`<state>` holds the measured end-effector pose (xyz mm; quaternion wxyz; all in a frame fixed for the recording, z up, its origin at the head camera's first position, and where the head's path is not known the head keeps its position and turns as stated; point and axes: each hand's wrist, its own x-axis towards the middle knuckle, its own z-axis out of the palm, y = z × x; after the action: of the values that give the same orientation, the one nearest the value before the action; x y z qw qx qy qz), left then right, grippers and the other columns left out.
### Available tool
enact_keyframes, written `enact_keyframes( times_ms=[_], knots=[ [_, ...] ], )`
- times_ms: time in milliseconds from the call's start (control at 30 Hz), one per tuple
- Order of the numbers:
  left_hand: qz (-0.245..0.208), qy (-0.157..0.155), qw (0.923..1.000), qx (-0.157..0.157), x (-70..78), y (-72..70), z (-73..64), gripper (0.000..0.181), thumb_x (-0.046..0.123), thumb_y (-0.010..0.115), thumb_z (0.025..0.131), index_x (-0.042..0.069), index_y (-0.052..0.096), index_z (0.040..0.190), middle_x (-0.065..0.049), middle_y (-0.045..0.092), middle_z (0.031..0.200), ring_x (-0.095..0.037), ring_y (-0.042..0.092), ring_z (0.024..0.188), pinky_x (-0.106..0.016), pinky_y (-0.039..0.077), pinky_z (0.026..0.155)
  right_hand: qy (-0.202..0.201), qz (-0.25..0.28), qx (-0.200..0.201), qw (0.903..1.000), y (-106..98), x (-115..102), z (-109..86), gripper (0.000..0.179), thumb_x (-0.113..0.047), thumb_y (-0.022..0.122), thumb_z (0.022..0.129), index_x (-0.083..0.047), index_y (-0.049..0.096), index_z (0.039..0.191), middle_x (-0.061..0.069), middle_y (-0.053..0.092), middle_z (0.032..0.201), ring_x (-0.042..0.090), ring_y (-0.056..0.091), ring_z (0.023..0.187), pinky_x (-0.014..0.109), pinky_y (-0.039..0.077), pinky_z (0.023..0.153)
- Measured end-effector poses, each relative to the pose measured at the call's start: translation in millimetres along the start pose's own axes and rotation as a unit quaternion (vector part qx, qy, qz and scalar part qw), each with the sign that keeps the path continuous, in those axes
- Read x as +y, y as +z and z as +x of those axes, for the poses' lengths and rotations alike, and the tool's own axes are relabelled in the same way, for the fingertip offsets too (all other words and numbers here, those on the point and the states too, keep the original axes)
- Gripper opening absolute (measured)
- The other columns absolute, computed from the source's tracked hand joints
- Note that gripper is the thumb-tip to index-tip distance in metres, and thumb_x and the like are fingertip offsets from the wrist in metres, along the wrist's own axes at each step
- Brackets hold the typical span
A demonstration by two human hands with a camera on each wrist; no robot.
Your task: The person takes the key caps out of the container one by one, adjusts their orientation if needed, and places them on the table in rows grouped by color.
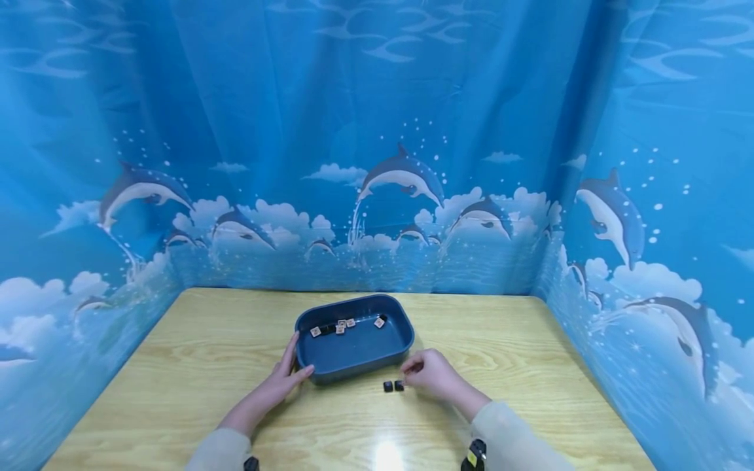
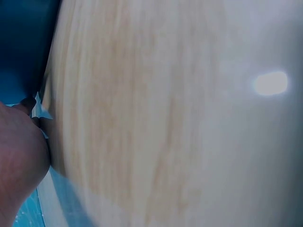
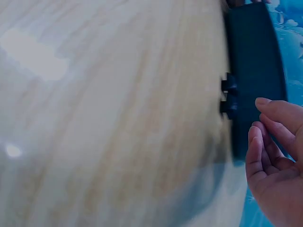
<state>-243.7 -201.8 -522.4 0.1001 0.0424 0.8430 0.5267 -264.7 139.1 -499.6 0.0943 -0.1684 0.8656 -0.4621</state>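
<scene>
Pale wood grain covers the bench [image 1: 177, 353]; a blue dolphin-print curtain [image 1: 283, 98] stands along its left, far and right edges. My left hand [image 1: 279, 379] is at the left side of the dark blue tray [image 1: 365, 343]: fingers extended against the outer wall, thumb spread apart from them at the near left corner. The tray sits between the bench's left and right edges, towards the far edge. Inside it, small pale-faced blocks [image 1: 315, 331] and black blocks [image 1: 327, 329] are grouped at the left; one more pale-faced block lies further right. Two small black cubes [image 1: 387, 386] rest on the bench before the tray's near wall, side by side with a narrow gap. My right hand [image 1: 432, 376] is just right of the right-hand cube, fingers loosely curved, thumb tip apart; fingertip contact with that cube I cannot tell.
</scene>
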Motion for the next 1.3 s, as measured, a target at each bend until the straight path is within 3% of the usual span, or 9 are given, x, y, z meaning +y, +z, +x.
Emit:
enact_keyframes(
  times_ms=[267,500,700,967,1133,1300],
  knots=[
    [-0.001,-0.003,1.0,-0.001,0.3,0.2,-0.6,0.086,0.032,0.054,0.101,0.018,-0.01,0.156,-0.029,0.004,0.156,-0.05,-0.005,0.141,-0.067,-0.013,0.106,0.0,-0.014,0.0,0.9999,-15,-20,12.1,0.014,0.001,0.076,0.08,-0.001,0.075,0.094,0.001,0.069,0.083,0.012,0.061,0.074,0.027,0.053,0.065],
    [-0.002,-0.016,0.9999,-0.002,1.8,1.4,-0.6,0.088,0.035,0.055,0.099,0.021,-0.01,0.157,-0.029,0.003,0.156,-0.057,-0.015,0.136,-0.072,-0.012,0.102,0.001,-0.018,-0.005,0.9998,-26,-39,28.5,0.017,-0.002,0.076,0.082,0.001,0.074,0.099,-0.001,0.066,0.083,0.014,0.061,0.077,0.029,0.054,0.067],
    [0.003,-0.013,0.9999,0.005,1.2,1.4,0.1,0.088,0.035,0.057,0.099,0.019,-0.008,0.157,-0.029,0.003,0.156,-0.055,-0.01,0.138,-0.07,-0.012,0.104,0.004,-0.014,-0.004,0.9999,-30,-50,49.7,0.014,-0.004,0.074,0.084,-0.004,0.075,0.098,0.0,0.068,0.085,0.015,0.062,0.077,0.033,0.055,0.068],
    [0.007,-0.001,0.9999,0.012,-2.2,1.5,0.2,0.087,0.034,0.057,0.099,0.018,-0.006,0.157,-0.029,0.007,0.156,-0.053,-0.008,0.14,-0.068,-0.012,0.106,-0.007,-0.013,-0.049,0.9987,-21,-61,83.5,0.017,-0.007,0.074,0.086,-0.005,0.074,0.103,0.01,0.071,0.1,0.014,0.065,0.084,0.031,0.056,0.073],
    [0.003,0.02,0.9997,0.017,-2.3,1.8,-0.5,0.086,0.029,0.057,0.099,0.014,-0.004,0.157,-0.03,0.009,0.155,-0.048,0.003,0.142,-0.067,-0.011,0.107,-0.01,0.011,-0.084,0.9964,-10,-67,102.8,0.022,-0.005,0.072,0.087,0.0,0.072,0.109,0.018,0.069,0.107,0.016,0.066,0.086,0.041,0.055,0.082],
    [0.005,0.027,0.9995,0.017,-2.2,2.5,-1.5,0.087,0.029,0.059,0.098,0.013,-0.003,0.157,-0.031,0.012,0.154,-0.05,0.005,0.141,-0.07,-0.008,0.106,-0.016,-0.003,-0.101,0.9947,4,-72,120.2,0.022,-0.008,0.072,0.088,-0.001,0.072,0.109,0.008,0.071,0.101,0.014,0.066,0.087,0.044,0.054,0.084]
  ],
)
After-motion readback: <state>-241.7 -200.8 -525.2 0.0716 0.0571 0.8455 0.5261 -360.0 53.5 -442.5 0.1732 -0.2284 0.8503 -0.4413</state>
